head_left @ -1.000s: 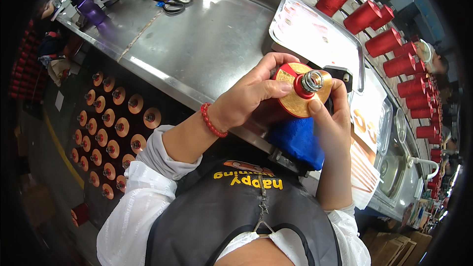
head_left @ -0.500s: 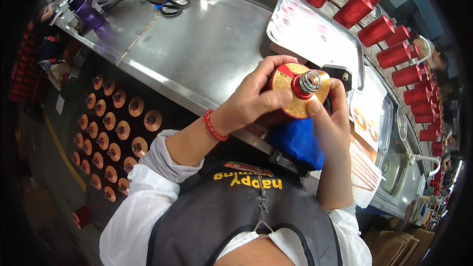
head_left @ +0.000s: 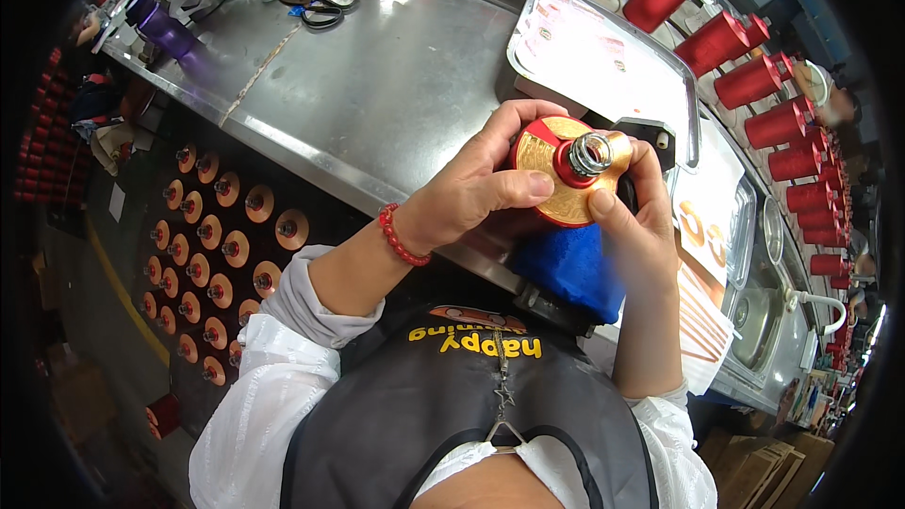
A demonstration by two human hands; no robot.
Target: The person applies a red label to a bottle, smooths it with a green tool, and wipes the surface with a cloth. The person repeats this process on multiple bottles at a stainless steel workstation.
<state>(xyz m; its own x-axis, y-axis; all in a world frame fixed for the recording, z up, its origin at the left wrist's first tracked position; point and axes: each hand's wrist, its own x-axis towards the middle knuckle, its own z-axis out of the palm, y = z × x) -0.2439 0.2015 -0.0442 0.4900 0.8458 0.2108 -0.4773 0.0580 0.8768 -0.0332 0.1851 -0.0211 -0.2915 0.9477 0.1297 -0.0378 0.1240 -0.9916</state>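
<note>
A red bottle [head_left: 539, 156] with a clear threaded glass neck is tilted toward me above the table's near edge. Round its shoulder lies a gold ring-shaped label [head_left: 568, 200], its right side curling up beside the neck. My left hand [head_left: 462, 190] is closed round the bottle's left side, thumb lying on the label. With my right hand [head_left: 643, 236], I pinch the label's right edge between thumb and fingers. Beneath the bottle is a blue cloth-like cover [head_left: 570, 273]; the bottle's lower body is mostly hidden.
A metal tray [head_left: 603, 47] with label sheets lies beyond my hands. Red bottles [head_left: 712, 42] line the curved conveyor at right, near a sink [head_left: 757, 325]. Scissors [head_left: 325, 9] and a purple bottle [head_left: 162, 28] are far left. Labelled bottles [head_left: 219, 226] stand low at left.
My left thumb has drawn back slightly left on the label. The label's right side now curls up more beside the neck. Bottles on the conveyor have shifted.
</note>
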